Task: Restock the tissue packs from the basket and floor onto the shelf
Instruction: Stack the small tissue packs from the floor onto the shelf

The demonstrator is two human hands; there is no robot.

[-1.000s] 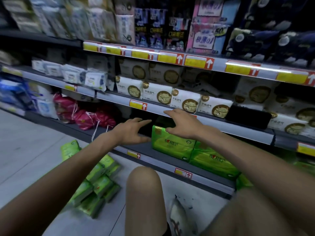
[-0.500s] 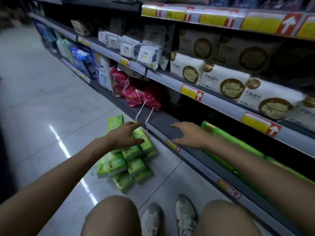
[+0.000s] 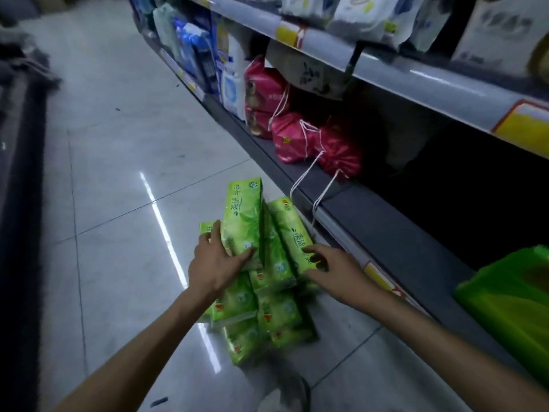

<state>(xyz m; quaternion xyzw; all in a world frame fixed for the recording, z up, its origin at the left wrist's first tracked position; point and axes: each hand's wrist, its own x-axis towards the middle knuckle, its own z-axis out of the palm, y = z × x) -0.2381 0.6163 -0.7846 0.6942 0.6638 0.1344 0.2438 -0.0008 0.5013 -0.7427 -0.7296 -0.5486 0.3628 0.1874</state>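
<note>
Several green tissue packs lie heaped on the tiled floor beside the bottom shelf. My left hand grips one upright green pack at its lower end, thumb across its front. My right hand reaches onto the neighbouring leaning pack, fingers curling over its lower edge. Larger green tissue bundles sit on the bottom shelf at the right. No basket is in view.
Red drawstring bags with white cords fill the bottom shelf farther along, then blue and white packs. An upper shelf edge with yellow price tags overhangs. My shoe is at the bottom. Open floor lies left.
My view swung down and left from the shelf to the floor pile. Both hands left the shelf; the left now grips a pack and the right has reached the pack beside it.
</note>
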